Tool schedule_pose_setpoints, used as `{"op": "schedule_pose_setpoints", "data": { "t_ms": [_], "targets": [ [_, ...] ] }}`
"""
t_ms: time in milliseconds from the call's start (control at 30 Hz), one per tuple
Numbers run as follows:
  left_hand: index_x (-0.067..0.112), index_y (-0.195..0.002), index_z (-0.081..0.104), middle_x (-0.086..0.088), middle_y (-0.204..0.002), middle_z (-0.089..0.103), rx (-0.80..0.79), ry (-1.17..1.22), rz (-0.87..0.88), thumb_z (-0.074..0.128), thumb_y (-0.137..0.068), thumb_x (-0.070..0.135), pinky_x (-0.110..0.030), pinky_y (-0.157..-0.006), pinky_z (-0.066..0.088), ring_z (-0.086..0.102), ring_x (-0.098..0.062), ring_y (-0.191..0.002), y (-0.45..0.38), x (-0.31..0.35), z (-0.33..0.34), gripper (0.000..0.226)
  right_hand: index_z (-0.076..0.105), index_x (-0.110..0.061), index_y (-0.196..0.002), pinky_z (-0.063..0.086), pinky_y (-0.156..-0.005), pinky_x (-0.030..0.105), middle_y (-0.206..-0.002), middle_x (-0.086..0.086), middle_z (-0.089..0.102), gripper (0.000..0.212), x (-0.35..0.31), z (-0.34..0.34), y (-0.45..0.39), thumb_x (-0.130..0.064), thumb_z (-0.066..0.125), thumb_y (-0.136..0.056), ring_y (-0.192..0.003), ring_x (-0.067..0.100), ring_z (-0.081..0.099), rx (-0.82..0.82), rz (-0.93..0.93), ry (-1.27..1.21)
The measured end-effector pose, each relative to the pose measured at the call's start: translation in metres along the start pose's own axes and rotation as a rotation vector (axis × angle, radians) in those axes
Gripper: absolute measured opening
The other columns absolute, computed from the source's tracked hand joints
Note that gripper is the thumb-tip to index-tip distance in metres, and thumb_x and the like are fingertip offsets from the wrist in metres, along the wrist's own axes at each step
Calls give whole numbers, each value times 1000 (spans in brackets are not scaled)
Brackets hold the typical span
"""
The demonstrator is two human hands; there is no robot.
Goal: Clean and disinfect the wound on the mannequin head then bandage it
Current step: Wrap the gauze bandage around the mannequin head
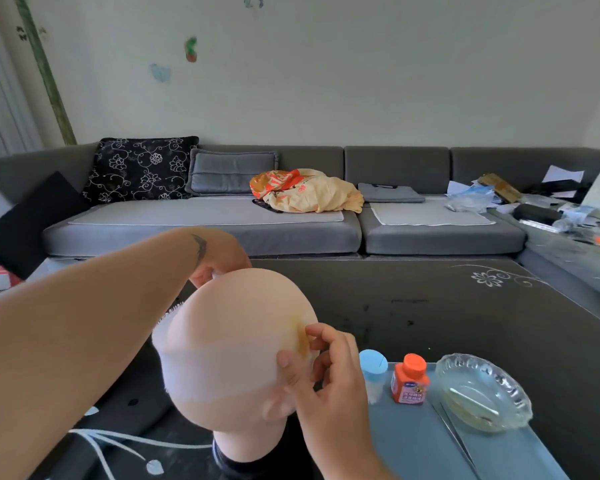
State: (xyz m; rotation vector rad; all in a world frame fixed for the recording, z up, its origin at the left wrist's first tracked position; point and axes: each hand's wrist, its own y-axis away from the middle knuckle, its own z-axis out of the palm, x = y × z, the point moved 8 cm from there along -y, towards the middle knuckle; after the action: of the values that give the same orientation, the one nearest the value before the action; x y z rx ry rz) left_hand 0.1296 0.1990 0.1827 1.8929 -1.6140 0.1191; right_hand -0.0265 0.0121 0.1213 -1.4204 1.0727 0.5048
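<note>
A bald mannequin head [243, 313] stands on the dark table in front of me, its back toward me. A white gauze bandage [201, 368] circles it, with a frayed edge at the left. A yellow-brown stain [303, 342] marks the head's right side. My left hand [219, 261] reaches over the far top of the head and grips a white bit of bandage there. My right hand [321, 372] rests against the right side, thumb pressing the bandage, fingers curled beside the stain.
A blue tray [423, 445] at the right holds a blue-capped container [373, 372], an orange-capped bottle [409, 381] and a glass dish [482, 393] with used swabs. Behind the glass table [430, 306] runs a grey sofa [222, 223] with cushions and clutter.
</note>
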Motion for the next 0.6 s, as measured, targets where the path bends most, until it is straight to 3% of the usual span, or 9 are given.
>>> {"op": "schedule_pose_setpoints", "data": {
  "t_ms": [67,133,233,367,467,600],
  "targets": [
    [19,-93,71,-7,-102,71,24,-1,40,64,-87,12,-36,-73,59,70,-26,-88,1,9,-1,11,47,-51,-108,43,-67,15,-103,-19,47,44,0,0,0,-76,53,-73,-82,13,53,-3,0,7],
    [12,-105,70,-7,-110,69,92,-40,78,65,-87,18,-25,-68,53,68,-25,-95,2,17,-8,19,49,-49,-109,43,-66,15,-103,-19,48,45,0,0,0,-76,54,-73,-82,14,53,7,-2,6],
    [2,-117,63,-17,-122,64,133,-111,96,64,-89,23,-29,-75,46,60,-32,-115,5,28,-11,35,50,-46,-108,42,-66,14,-103,-18,48,47,0,0,0,-75,55,-72,-80,14,53,20,-1,4],
    [-1,-115,63,-20,-123,64,120,-135,90,64,-89,22,-29,-74,45,59,-33,-116,7,35,-8,35,49,-47,-108,43,-67,16,-104,-19,47,46,0,0,1,-75,54,-73,-79,13,52,11,-1,10],
    [6,-111,66,-12,-111,69,94,-104,103,66,-86,16,-26,-68,51,66,-29,-103,3,37,-5,27,48,-49,-108,46,-68,20,-104,-19,47,45,0,0,0,-76,54,-73,-80,13,53,8,1,12],
    [21,-85,72,1,-78,75,-20,-27,119,69,-81,8,-34,-65,61,74,-21,-76,-5,40,7,15,47,-50,-108,47,-69,21,-104,-20,47,44,0,0,1,-76,53,-73,-82,13,53,9,-1,21]
  ]
}}
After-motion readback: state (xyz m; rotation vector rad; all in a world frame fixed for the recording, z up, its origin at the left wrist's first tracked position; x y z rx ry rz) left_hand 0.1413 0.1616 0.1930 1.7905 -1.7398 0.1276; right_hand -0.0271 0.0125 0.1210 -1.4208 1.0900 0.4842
